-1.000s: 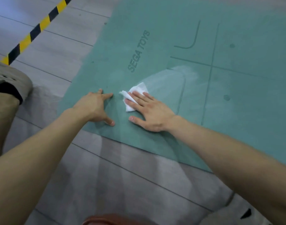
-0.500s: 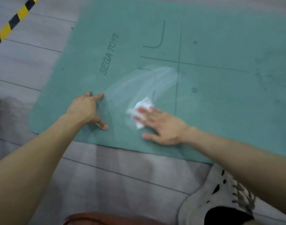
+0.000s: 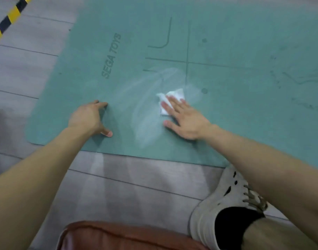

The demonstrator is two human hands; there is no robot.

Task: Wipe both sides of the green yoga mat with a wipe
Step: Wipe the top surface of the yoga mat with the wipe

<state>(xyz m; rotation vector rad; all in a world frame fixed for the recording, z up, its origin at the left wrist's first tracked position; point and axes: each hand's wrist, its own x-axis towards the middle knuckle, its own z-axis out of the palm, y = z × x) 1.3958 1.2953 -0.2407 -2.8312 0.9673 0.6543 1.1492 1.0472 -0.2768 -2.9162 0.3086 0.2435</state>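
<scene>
Your green yoga mat [image 3: 226, 42] lies flat on the floor [image 3: 19, 73], streaked damp (lettering "SEGA TOYS"). One white wipe [image 3: 170, 101] sits under your right hand [image 3: 186, 120], fingers straight; your left hand [image 3: 89, 118] presses the mat, fingers spread.

Wide open green yoga mat [image 3: 245, 42] far and right, shoe [image 3: 225, 195] just beside its near edge, open floor [image 3: 19, 73] left.

Green mat [image 3: 226, 33] with darker lines, dots and lettering, pale streaks near the white wipe [image 3: 172, 98]. Grey plank floor [image 3: 127, 186]. Yellow-black striped tape [image 3: 8, 18] far left. Off-white shoe [image 3: 225, 201], black sock [image 3: 232, 224], reddish-brown cushion [image 3: 118, 237] nearest.
</scene>
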